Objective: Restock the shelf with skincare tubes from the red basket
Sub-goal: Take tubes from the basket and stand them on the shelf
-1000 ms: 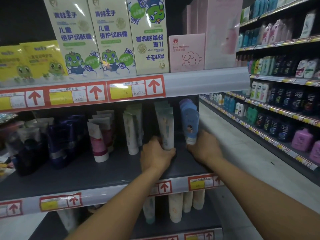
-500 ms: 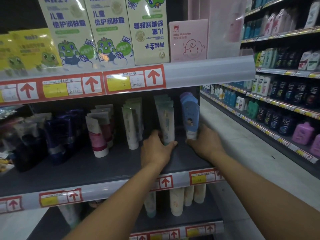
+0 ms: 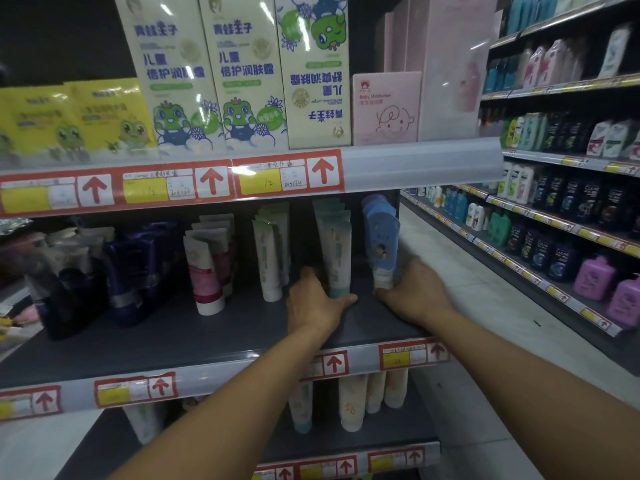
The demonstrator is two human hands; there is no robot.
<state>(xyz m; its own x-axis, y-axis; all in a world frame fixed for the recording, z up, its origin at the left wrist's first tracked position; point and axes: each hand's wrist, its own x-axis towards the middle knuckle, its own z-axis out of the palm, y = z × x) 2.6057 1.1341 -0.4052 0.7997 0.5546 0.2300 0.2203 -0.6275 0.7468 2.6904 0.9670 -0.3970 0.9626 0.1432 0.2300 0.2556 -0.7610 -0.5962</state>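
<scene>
My left hand (image 3: 317, 301) is curled round the foot of the front pale green tube (image 3: 337, 252), thumb lying across the shelf (image 3: 214, 337) in front of its cap, while my right hand (image 3: 414, 294) cups the base of the front blue tube (image 3: 381, 244) at the row's right end. Both tubes stand cap-down on the middle shelf, each heading a file of the same kind that runs back into the dark. The red basket is not in sight from here.

As I judge it, the step in hand is squaring these two rows up. To do it well I should keep my grip low, near the caps, since these tubes are tall and narrow-footed and would tip if pushed high up. I want the blue one upright; it looks to lean a little left, though the wide lens may be bending it. Slide, don't lift, so the tubes behind stay in file, and leave a gap between the green and blue rows. To the left stand white tubes (image 3: 268, 258) and pink-banded ones (image 3: 204, 271), which I should not knock.
</scene>
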